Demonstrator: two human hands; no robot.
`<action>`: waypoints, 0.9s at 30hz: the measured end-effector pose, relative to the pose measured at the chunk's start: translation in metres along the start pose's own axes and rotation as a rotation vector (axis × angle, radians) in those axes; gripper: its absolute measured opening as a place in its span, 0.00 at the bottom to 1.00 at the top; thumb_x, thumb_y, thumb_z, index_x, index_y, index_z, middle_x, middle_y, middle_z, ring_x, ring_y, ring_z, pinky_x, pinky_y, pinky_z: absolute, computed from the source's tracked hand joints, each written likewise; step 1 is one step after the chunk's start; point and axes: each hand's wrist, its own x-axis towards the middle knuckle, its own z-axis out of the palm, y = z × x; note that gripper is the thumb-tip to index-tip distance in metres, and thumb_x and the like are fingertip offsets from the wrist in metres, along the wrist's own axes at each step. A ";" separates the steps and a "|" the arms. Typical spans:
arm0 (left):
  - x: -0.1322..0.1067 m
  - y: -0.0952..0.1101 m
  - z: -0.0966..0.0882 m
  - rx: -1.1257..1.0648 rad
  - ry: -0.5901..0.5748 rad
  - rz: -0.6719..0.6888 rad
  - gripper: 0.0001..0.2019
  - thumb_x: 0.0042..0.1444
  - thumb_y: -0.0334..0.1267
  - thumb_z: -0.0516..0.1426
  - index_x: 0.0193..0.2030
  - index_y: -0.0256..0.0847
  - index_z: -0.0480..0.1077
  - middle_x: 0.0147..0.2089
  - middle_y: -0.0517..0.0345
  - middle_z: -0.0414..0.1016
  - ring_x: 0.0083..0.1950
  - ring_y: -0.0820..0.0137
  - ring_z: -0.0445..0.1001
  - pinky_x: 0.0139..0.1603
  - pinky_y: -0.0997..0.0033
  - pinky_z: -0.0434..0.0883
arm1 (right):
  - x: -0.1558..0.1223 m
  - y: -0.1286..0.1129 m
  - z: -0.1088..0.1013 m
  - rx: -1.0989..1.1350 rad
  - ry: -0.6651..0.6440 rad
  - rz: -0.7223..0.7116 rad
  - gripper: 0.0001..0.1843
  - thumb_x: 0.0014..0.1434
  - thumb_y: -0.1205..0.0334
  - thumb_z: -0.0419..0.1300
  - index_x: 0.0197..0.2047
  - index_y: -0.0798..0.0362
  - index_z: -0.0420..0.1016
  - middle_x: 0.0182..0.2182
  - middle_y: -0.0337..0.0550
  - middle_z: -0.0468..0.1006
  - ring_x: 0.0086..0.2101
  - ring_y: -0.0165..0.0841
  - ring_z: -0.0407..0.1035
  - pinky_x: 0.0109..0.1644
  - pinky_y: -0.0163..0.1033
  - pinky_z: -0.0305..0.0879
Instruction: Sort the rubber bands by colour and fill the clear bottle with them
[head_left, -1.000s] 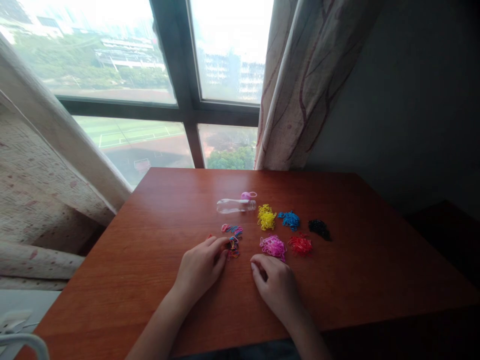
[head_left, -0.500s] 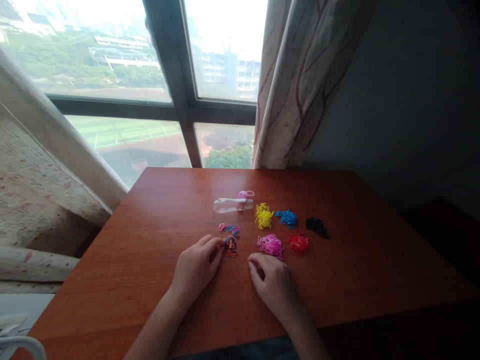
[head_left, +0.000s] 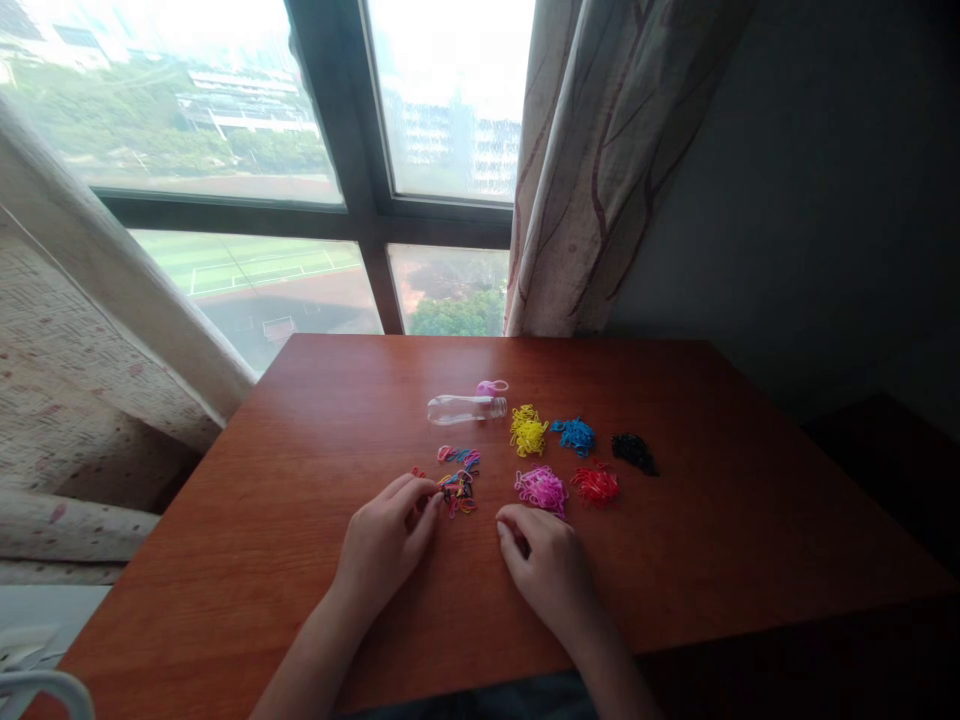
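The left hand (head_left: 386, 540) lies palm down, fingers (head_left: 417, 503) loosely bent, tips at the left edge of the mixed rubber bands (head_left: 459, 490) at frame centre; grasp cannot be confirmed. The scatter's long axis runs up the frame. The right hand (head_left: 547, 570) rests curled just below the pink bands (head_left: 541, 488); contents not visible. The clear bottle (head_left: 465, 409) lies sideways, neck toward frame right. The red-brown wooden bench (head_left: 712, 500) stands under a curtained window (head_left: 450, 100).

The left hand (head_left: 386, 540) and the right hand (head_left: 547, 572) are bare. The left forearm (head_left: 315, 640) and the right forearm (head_left: 609, 672) are slim and uncovered down to the picture's lower edge. Between them, at the near edge of the worktop (head_left: 750, 560), a narrow strip of dark grey-blue cloth (head_left: 480, 702) shows. Which garment it belongs to cannot be told.
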 end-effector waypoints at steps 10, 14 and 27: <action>-0.005 0.001 -0.004 -0.019 -0.019 0.007 0.09 0.63 0.40 0.52 0.40 0.43 0.72 0.35 0.59 0.74 0.31 0.72 0.71 0.33 0.73 0.66 | -0.001 0.000 0.000 -0.017 0.012 -0.010 0.09 0.62 0.69 0.54 0.36 0.50 0.75 0.29 0.39 0.79 0.31 0.32 0.72 0.37 0.34 0.59; -0.007 0.002 -0.005 0.006 -0.012 -0.040 0.08 0.63 0.39 0.51 0.40 0.43 0.72 0.36 0.60 0.74 0.32 0.72 0.73 0.34 0.73 0.67 | 0.000 0.000 -0.001 -0.026 0.018 -0.014 0.09 0.62 0.69 0.54 0.36 0.50 0.75 0.29 0.39 0.79 0.31 0.32 0.72 0.36 0.34 0.59; 0.001 0.003 -0.009 0.142 0.007 -0.176 0.07 0.62 0.41 0.53 0.41 0.45 0.72 0.39 0.60 0.75 0.36 0.69 0.75 0.35 0.73 0.66 | 0.000 0.001 0.000 -0.032 0.015 -0.014 0.09 0.61 0.69 0.55 0.36 0.50 0.76 0.29 0.39 0.79 0.31 0.33 0.73 0.36 0.34 0.60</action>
